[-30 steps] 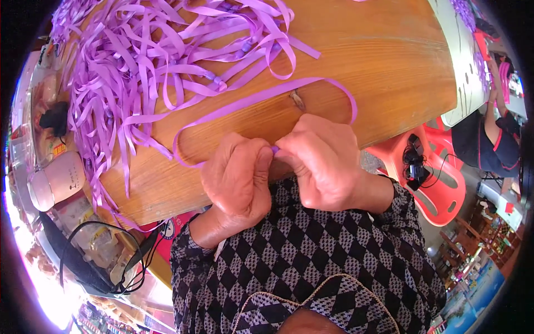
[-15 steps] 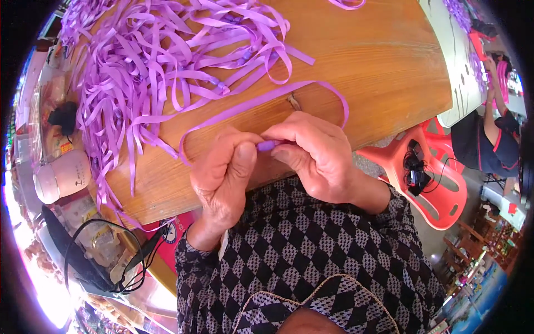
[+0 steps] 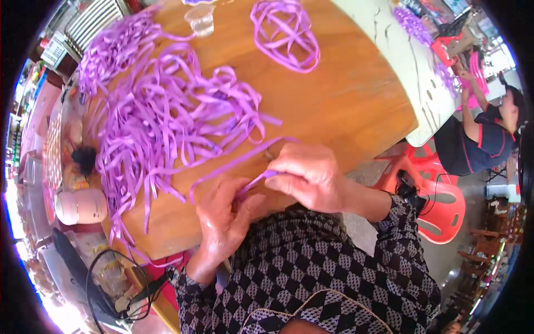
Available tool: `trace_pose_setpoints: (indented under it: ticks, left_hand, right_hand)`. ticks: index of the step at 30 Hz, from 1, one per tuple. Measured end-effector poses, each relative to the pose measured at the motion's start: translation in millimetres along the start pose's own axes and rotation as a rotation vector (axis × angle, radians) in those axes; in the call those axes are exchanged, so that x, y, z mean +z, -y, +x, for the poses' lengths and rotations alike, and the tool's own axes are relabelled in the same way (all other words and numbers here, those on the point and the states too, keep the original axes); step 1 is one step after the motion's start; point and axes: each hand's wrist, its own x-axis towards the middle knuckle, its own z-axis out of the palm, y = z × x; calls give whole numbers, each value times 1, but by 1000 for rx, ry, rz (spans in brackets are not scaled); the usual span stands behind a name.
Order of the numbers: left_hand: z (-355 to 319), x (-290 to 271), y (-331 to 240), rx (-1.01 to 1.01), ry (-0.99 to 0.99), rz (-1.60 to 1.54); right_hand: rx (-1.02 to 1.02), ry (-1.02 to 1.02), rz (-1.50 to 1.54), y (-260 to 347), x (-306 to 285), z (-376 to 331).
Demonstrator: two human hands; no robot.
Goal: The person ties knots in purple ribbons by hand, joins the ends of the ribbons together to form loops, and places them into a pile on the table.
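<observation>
Wooden table (image 3: 345,106): ribbon strip (image 3: 253,181) (purple) pinched between both hands.

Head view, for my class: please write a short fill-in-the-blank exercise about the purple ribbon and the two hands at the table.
1. The left hand and the right hand together pinch one strip of ribbon whose colour is ____.
2. The big loose pile of ribbon strips lies on a table made of ____.
3. Seen from the person, the pile lies to the ____ of the hands.
4. The plastic chair beside the table is ____ in colour.

Missing words: purple; wood; left; red
</observation>
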Motion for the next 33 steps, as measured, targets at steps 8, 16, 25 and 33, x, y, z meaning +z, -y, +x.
trace_pose_setpoints:
  ticks: [8,16,25,33]
  left_hand:
    - [11,-10,4,74,-183,173]
    - [15,-3,25,79,-255,193]
    - [13,-8,37,10,-333,310]
    - [20,1,40,122,-291,296]
  right_hand:
    - [484,-189,319,-57,-83,95]
    - [331,-298,85,-154,-156,228]
    - [303,-154,-1024,-212,-114,189]
    - [289,-203,-839,-193,-126,161]
